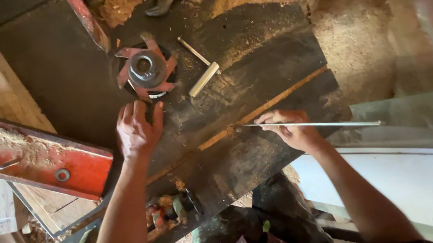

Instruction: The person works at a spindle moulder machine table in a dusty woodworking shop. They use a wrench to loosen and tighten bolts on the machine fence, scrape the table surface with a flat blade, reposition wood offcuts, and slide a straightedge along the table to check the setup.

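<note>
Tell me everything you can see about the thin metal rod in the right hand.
The thin metal rod is long, straight and silvery, with a dull grey shine. The right hand grips it near its left end, fingers curled over it. It lies almost level, its left tip resting at the sawdust-filled groove in the dark machine table, its right end jutting past the table's edge. Nothing else touches it.

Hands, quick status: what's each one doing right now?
Left hand: open, fingers spread flat on the dark table just below the red cutter head, holding nothing.
Right hand: closed on a thin metal rod.
</note>
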